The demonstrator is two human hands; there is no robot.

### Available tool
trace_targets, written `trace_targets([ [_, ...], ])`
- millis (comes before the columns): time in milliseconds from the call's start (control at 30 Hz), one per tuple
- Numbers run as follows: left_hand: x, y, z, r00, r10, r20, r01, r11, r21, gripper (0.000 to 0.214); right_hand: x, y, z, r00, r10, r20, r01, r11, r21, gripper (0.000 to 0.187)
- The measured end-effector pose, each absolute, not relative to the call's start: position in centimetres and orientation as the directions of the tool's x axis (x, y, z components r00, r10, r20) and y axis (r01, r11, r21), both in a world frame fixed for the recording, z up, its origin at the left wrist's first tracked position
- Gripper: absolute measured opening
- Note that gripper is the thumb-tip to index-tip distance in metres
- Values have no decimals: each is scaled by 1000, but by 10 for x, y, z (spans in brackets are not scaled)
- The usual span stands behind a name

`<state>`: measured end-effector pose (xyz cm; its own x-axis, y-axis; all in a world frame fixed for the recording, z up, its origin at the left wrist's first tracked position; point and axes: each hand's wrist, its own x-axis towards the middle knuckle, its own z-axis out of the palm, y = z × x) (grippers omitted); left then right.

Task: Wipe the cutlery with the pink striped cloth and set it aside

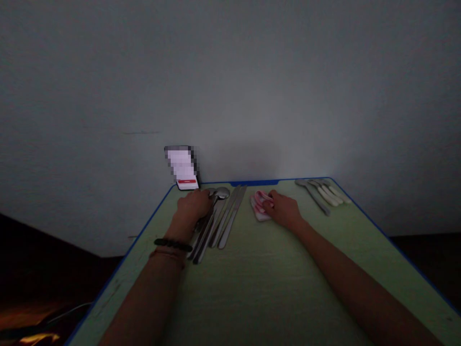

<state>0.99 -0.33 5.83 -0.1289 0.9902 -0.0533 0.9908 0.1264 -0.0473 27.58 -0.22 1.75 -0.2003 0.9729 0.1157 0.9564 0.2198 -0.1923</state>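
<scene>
My left hand [194, 206] reaches over the left side of a group of metal cutlery, its fingers curled down near the spoon heads. What it grips there is hidden beneath it. A spoon [222, 193] shows its bowl just right of those fingers. Beside it lie table knives [236, 206], their handles pointing towards me. At the middle of the table, my right hand [284, 210] is closed on the right side of a folded pink-and-white cloth [260, 204], which rests on the tabletop.
The pale green table [252, 288] has a blue edge and stands against a grey wall [252, 86]. A lit phone [185, 166] leans at the back left. At the back right lie a metal utensil [317, 199] and several pale-handled pieces of cutlery [329, 196].
</scene>
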Motion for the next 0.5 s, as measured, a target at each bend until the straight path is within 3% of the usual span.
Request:
trace_targets([
  [167, 11, -1, 49, -146, 989, 25, 983, 148, -108, 35, 276, -2, 18, -193, 973, 131, 952, 218, -217, 36],
  [500, 11, 2, 44, -58, 998, 28, 991, 61, -119, 33, 276, -2, 17, -200, 968, 149, 950, 229, -211, 35],
])
